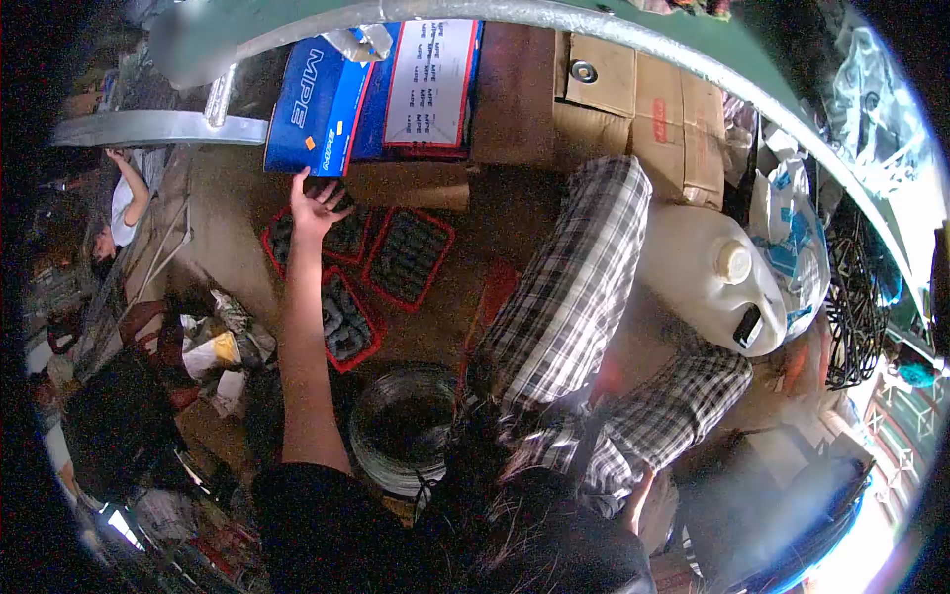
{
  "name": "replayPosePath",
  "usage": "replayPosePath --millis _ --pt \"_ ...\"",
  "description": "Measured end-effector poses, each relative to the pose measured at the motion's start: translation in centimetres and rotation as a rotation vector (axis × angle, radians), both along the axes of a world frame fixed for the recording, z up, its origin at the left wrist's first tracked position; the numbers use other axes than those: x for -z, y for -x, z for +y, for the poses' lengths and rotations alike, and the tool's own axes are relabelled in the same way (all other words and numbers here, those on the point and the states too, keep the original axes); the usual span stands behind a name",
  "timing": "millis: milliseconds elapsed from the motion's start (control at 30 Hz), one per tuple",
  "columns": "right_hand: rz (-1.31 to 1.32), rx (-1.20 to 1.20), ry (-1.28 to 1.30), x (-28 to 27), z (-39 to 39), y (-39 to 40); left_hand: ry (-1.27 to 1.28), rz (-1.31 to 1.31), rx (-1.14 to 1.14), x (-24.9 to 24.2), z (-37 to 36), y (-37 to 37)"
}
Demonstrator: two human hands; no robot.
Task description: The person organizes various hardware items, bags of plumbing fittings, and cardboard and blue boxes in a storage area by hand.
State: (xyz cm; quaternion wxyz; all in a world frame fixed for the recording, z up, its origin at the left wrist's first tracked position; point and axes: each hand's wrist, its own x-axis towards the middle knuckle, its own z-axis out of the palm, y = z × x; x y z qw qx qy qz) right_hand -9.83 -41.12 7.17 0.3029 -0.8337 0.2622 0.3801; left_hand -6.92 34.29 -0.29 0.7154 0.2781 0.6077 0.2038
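My left hand (319, 206) reaches forward with its fingers spread, one fingertip against the lower edge of a blue box (315, 109) marked "MPE". Beside that box stands another blue box with a white printed panel (426, 84). Just beneath them is a brown cardboard piece or box (406, 186). Below my left hand, several red-rimmed trays (408, 255) of dark, small pieces lie on the floor. My right hand (641, 500) is low beside my plaid-covered knee (683, 401), only a narrow part of it showing; its fingers are hidden.
A curved metal rail (554, 15) crosses the top. Cardboard boxes (678, 129) and a white plastic jug (703, 272) stand to the right. A wire coil (371, 455) lies near my legs. Another person (127, 203) is at far left, near scattered scraps (213, 351).
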Motion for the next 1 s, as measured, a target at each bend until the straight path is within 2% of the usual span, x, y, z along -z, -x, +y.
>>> replayPosePath --millis 100,267,400,467,533,600,633,700,733,767,800,867,900,967,1000 --pt "0.009 -0.031 -0.003 0.0 0.2 -0.1 0.018 -0.167 0.052 0.3 0.4 -0.1" --pt "0.016 -0.157 -0.004 -0.6 -0.1 0.6 0.028 -0.262 -0.149 1.6 1.7 0.5" --pt "-0.028 -0.570 0.008 -3.4 -0.1 -0.7 -0.043 -0.452 -0.161 3.0 2.1 1.3" --pt "0.076 -0.668 0.200 -5.5 2.5 -5.5 -0.060 -0.565 -0.177 1.8 1.6 -0.5" --pt "0.286 -0.716 0.450 -9.5 6.8 -12.6 -0.020 -0.538 -0.201 1.5 0.8 -0.1" --pt "-0.234 -0.576 0.447 -12.9 12.7 -19.0 -0.033 -0.494 -0.185 1.0 0.3 -1.1" --pt "-0.608 -0.677 0.268 -12.5 13.7 -22.1 -0.038 -0.530 -0.192 1.3 0.3 -1.4" --pt "-0.772 -0.453 -0.133 -15.6 23.0 -28.6 -0.047 -0.589 -0.208 2.6 0.2 -1.3" --pt "-1.073 -0.657 -0.188 -15.5 26.0 -31.5 -0.077 -0.643 -0.143 1.8 -0.2 -1.6" --pt "-1.144 -0.605 -0.250 -15.3 29.4 -33.5 -0.090 -0.619 -0.122 1.2 -0.6 -1.7" --pt "-1.156 -0.580 -0.486 -15.8 33.8 -36.1 -0.110 -0.597 -0.103 0.5 -0.8 -1.9" --pt "-1.659 -0.776 -0.455 -14.7 41.6 -41.5 -0.204 -0.584 -0.071 -1.2 -1.8 -2.6" --pt "-1.724 -0.880 0.000 -13.7 44.7 -43.6 -0.176 -0.628 -0.151 -0.7 -1.3 -2.2" --pt "-1.206 -0.701 -0.167 -15.6 48.6 -42.6 -0.283 -0.575 -0.155 -1.4 -2.8 -1.2" --pt "-1.190 -0.792 -0.061 -15.6 49.7 -43.2 -0.251 -0.591 -0.186 -1.7 -3.9 -0.3"
